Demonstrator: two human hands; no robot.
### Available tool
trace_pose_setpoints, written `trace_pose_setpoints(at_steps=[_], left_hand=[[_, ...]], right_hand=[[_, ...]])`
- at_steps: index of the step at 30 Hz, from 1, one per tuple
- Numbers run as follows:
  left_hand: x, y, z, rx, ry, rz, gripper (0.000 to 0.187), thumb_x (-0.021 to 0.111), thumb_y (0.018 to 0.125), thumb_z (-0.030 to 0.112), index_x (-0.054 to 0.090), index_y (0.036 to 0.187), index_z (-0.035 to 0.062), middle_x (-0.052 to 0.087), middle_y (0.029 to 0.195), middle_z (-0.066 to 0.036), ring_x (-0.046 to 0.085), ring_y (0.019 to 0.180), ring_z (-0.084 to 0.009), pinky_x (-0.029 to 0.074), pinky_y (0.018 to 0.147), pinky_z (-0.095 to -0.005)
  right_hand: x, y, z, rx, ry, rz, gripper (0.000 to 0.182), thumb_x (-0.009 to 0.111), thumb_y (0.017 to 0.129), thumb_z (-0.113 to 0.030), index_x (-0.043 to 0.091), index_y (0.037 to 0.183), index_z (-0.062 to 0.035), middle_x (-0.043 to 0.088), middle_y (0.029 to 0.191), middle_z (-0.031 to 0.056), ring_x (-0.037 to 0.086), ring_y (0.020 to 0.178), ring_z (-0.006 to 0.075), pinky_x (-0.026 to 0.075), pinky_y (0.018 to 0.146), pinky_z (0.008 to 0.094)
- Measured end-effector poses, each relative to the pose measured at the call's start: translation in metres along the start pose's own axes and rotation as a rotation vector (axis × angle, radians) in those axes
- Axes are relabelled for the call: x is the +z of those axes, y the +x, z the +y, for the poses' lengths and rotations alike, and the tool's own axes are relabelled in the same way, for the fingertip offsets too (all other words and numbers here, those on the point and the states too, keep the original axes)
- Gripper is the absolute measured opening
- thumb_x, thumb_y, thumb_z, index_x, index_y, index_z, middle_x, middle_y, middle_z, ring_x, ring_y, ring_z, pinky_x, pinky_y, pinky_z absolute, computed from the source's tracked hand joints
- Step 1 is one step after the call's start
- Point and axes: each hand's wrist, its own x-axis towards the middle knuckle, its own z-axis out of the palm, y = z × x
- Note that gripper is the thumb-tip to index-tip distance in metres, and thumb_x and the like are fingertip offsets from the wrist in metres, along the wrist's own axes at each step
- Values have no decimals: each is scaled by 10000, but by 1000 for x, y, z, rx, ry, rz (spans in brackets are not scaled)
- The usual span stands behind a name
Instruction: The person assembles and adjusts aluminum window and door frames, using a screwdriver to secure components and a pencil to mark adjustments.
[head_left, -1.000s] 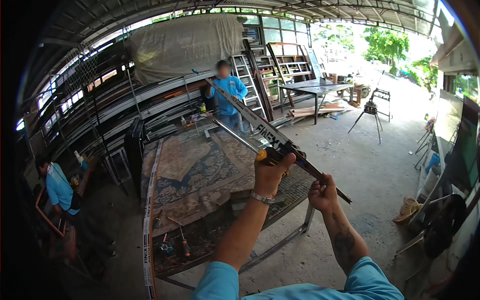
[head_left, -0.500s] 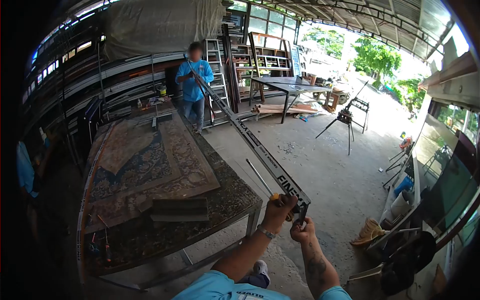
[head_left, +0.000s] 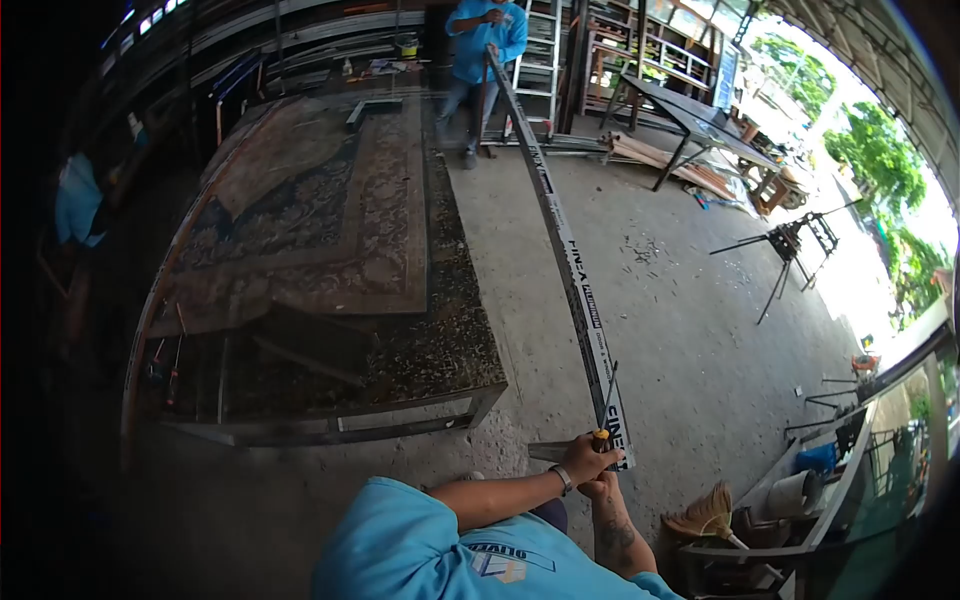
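A long metal frame bar (head_left: 573, 270) with printed lettering stretches from my hands to a co-worker (head_left: 478, 45) in a blue shirt at the far end. My left hand (head_left: 588, 460) is closed around a screwdriver (head_left: 601, 438) with a yellow and dark handle, beside the bar's near end. The screwdriver's shaft points up along the bar. My right hand (head_left: 600, 486) is closed just below, at the near end; its fingers are partly hidden, and what they grip cannot be made out.
A worktable (head_left: 470, 350) with a patterned carpet (head_left: 385, 220) stands at left. Farther right are a dark table (head_left: 690, 115) and a black stand (head_left: 785, 240). A broom (head_left: 705, 515) and a white bucket (head_left: 793, 493) lie near the lower right.
The bar has come down and now runs more steeply through the view. The co-worker's end is lower, and my hands are closer together. The view has tilted down and turned.
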Motion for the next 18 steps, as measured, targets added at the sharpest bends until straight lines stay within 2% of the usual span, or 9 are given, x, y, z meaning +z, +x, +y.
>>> trace_pose_setpoints(at_steps=[5, 6, 7, 8, 11, 13, 15, 17, 18], left_hand=[[8, 40, -51, -126, -41, 153, 278, 688, 725, 293, 629, 794, 30, 635, 684, -77, 627, 661, -186, 482, 630, -324], [9, 49, -57, -149, 27, 160, 306, 679, 711, 321, 631, 784, 28, 643, 702, -101, 634, 685, -227, 482, 653, -349], [12, 59, -60, -173, 89, 170, 334, 671, 696, 349, 632, 774, 26, 651, 720, -126, 640, 709, -268, 481, 675, -375], [15, 66, -64, -190, 162, 188, 381, 669, 692, 370, 638, 863, 31, 661, 814, -148, 641, 800, -293, 481, 730, -374], [34, 57, -66, -167, 296, 378, 387, 648, 752, 384, 619, 944, 49, 649, 852, -153, 628, 828, -304, 475, 745, -366], [35, 32, -65, -127, 276, 336, 429, 644, 759, 423, 617, 973, 52, 643, 897, -172, 616, 868, -332, 469, 770, -376], [27, -2, -65, -224, 334, 287, 431, 646, 758, 442, 635, 950, 56, 645, 910, -168, 613, 885, -335, 470, 774, -380], [18, -70, -69, -386, 521, 485, 413, 646, 764, 444, 658, 914, 59, 641, 896, -174, 614, 859, -335, 472, 767, -381], [13, -97, -111, -409, 599, 565, 428, 648, 757, 459, 664, 908, 59, 643, 882, -179, 616, 858, -335, 476, 754, -386]], right_hand=[[51, 48, -10, 33, -379, -36, 127, 551, 855, -129, 559, 903, -11, 579, 911, 47, 569, 785, 135, 477, 663, 289], [78, 65, 7, 38, -464, -67, 118, 545, 859, -118, 563, 899, -9, 580, 919, 45, 568, 794, 132, 475, 670, 290], [-23, 12, -94, 44, -554, -103, 109, 540, 862, -108, 566, 895, -7, 581, 927, 44, 567, 803, 129, 474, 678, 290], [-19, 23, -98, 56, -638, -141, 102, 535, 866, -97, 569, 891, -4, 582, 934, 43, 566, 812, 126, 472, 685, 291], [-9, 47, -94, 120, -823, -271, 91, 519, 876, -65, 580, 879, 2, 584, 957, 39, 564, 840, 117, 467, 708, 292], [-24, 73, -106, 220, -766, -317, 98, 511, 879, -68, 575, 926, -10, 577, 1004, 48, 559, 875, 135, 470, 732, 296], [-41, 110, -103, 267, -596, -358, 157, 496, 886, -73, 565, 1021, -34, 563, 1097, 64, 549, 945, 172, 474, 780, 304], [-53, 132, -81, 325, -432, -396, 237, 480, 892, -78, 555, 1116, -59, 550, 1190, 81, 539, 1015, 209, 479, 828, 312], [-33, 116, -71, 287, -419, -560, 278, 454, 899, -72, 526, 1166, -45, 529, 1242, 73, 528, 1040, 202, 490, 801, 320]])
